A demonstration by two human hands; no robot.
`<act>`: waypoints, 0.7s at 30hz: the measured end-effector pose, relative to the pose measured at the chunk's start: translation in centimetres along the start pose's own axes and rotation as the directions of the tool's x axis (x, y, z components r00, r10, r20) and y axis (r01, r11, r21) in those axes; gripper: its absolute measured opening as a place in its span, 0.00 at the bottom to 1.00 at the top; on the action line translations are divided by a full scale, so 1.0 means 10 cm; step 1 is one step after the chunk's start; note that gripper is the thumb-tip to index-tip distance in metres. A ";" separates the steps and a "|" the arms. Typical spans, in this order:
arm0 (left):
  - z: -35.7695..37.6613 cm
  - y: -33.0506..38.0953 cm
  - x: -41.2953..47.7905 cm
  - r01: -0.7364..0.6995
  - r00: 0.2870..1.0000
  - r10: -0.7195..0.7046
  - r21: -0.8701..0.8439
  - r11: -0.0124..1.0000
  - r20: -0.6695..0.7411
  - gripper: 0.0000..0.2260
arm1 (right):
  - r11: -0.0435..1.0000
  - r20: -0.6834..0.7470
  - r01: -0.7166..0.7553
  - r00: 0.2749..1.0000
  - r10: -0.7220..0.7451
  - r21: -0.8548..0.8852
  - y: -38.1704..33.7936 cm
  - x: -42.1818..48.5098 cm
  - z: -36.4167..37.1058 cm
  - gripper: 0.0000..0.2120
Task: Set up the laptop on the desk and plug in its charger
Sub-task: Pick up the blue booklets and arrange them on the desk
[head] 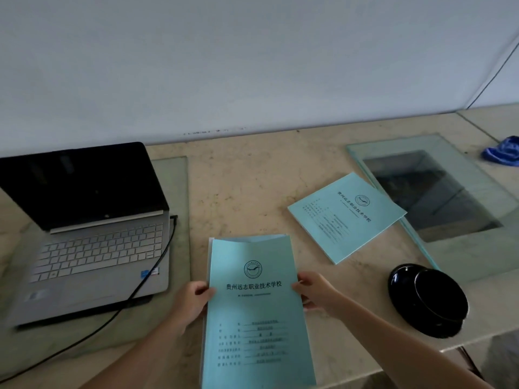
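Laptop [92, 234] open at nine o'clock on counter [252, 186], cable [157, 265] across its corner. Likely stiff, heavy, hinge-fragile; best lifted by base edges. Left grip [193, 300], right grip [314, 293] clamped on booklet [255, 304], six o'clock.

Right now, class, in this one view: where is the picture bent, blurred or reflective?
Head view: the wide lens bows the desk edge at the wall; light is dim, no hard shadows; the laptop screen is dark, faintly reflective; the glass panel shows reflections; the small print of the booklet in the left hand and right hand is blurred, its title readable.
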State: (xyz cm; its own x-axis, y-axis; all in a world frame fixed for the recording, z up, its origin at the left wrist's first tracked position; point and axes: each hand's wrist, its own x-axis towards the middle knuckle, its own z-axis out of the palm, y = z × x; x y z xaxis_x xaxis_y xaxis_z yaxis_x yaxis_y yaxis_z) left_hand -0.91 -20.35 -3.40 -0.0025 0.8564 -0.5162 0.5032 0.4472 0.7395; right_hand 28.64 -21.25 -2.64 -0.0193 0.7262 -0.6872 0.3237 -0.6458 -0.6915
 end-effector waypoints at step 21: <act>-0.07 0.01 0.21 -0.117 0.984 0.148 0.270 0.956 -0.096 0.14 | 0.950 -0.041 0.163 0.983 -0.180 -0.268 -0.11 0.19 -0.19 0.14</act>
State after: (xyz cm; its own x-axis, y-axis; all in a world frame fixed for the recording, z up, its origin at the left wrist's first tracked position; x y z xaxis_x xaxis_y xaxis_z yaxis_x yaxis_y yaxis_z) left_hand -1.49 -18.27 -4.08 -0.0110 0.9340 -0.3571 0.7142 0.2573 0.6509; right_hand 30.09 -18.70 -2.81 -0.0388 0.8395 -0.5420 0.5575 -0.4319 -0.7089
